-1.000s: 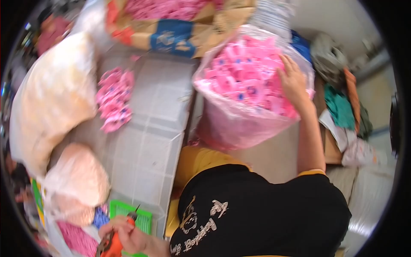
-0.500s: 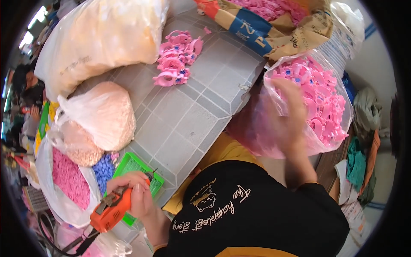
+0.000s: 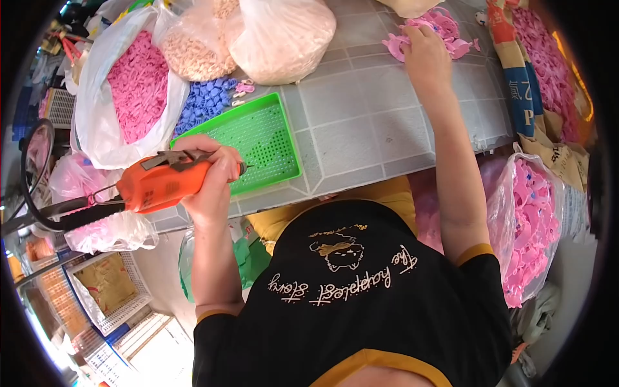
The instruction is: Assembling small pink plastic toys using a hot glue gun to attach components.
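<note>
My left hand [image 3: 216, 174] is wrapped round an orange electric screwdriver [image 3: 164, 184], whose thin bit points right over a green perforated tray [image 3: 293, 138]. A dark cord trails from the tool's rear end toward the left. At the far right of the table, my right hand [image 3: 427, 55] reaches into a heap of pink plastic parts [image 3: 445, 26]. Its fingers curl down round one of the pink pieces at the heap's near left side; the fingertips are partly hidden. Some parts in the heap carry small blue bits.
An open white bag [image 3: 90, 122] of small pink pieces stands left, beside loose blue pieces [image 3: 206, 100]. Clear bags of peach-coloured pieces [image 3: 284, 39] sit behind the tray. On the right are a paper sack [image 3: 516, 84] and, below the table edge, a bag of pink parts [image 3: 532, 226].
My right hand has moved from the bag of pink parts on the right to the heap on the table. The view has swung right; my left hand still holds the screwdriver.
</note>
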A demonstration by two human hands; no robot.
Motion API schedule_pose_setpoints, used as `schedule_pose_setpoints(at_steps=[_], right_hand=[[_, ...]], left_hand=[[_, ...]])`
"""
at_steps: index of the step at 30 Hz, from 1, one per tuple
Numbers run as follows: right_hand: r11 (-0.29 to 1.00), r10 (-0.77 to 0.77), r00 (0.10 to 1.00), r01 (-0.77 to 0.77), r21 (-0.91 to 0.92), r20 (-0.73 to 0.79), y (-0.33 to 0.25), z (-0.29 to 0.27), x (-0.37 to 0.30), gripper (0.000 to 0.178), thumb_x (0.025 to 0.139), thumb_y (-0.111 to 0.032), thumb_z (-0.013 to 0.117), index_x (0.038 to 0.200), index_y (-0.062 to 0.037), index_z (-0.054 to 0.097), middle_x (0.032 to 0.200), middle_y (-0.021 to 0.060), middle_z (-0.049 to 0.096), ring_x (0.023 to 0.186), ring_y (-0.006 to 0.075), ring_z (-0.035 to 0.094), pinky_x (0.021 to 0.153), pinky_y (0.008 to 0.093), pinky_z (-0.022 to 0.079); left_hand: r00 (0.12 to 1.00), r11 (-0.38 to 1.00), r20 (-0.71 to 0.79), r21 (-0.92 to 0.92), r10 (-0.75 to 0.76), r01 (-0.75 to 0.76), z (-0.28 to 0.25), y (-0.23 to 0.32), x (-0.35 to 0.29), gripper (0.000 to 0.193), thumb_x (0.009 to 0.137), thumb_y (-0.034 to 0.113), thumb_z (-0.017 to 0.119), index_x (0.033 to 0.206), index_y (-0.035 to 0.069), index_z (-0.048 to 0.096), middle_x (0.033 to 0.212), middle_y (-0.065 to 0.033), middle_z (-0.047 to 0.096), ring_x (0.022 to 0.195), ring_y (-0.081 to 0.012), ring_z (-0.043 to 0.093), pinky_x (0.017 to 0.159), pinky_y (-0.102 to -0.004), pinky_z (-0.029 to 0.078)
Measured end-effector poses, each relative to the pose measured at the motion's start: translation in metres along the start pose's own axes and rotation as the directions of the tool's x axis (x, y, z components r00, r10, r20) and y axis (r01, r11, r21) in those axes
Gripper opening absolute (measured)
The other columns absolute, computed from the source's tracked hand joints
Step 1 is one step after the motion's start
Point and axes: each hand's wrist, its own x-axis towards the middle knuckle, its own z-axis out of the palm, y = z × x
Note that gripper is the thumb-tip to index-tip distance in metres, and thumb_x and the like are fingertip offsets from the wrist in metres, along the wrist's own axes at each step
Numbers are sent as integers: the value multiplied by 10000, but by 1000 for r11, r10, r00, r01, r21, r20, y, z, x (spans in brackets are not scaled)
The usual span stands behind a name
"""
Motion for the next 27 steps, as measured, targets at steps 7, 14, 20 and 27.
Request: schedule_pose_setpoints(at_steps=[7, 14, 20, 27], right_hand=[[991, -22, 997, 33, 132, -80, -7, -10, -25, 192, 869, -85, 590, 1047, -32, 639, 991, 158, 654, 882, 362, 641, 741, 455, 510], [921, 17, 1000, -20, 389, 12, -57, -36, -55, 189, 892, -82, 589, 1069, -19, 610, 820, 170, 648, 676, 298, 637, 640, 376, 501], [311, 55, 729, -661, 682, 682, -101, -32, -78, 250, 889, -77, 567, 1133, -22, 576, 909, 86, 648, 652, 130, 627, 516, 267, 507], [292, 67, 667, -725, 624, 742, -117, -12, -94, 223, 877, -82, 558, 1093, -28, 567, 961, 70, 628, 607, 115, 612, 500, 250, 492]], left_hand=[[999, 999, -41, -23, 30, -31, -6, -10, 1, 282, 753, -120, 508, 1008, -4, 474, 620, -54, 509, 534, -159, 505, 624, -359, 494], [999, 1000, -12, -3, 30, -30, -13, -17, 1, 271, 787, -42, 520, 1052, -3, 479, 627, -82, 506, 554, -180, 477, 625, -350, 418], [997, 996, 11, -30, 81, -80, -8, -16, 0, 293, 752, -134, 494, 1017, -9, 473, 628, -72, 525, 546, -173, 518, 625, -364, 495], [982, 982, 15, 14, 188, -189, 13, 3, 4, 308, 749, -159, 468, 1026, -23, 475, 629, -91, 525, 535, -185, 517, 610, -375, 498]])
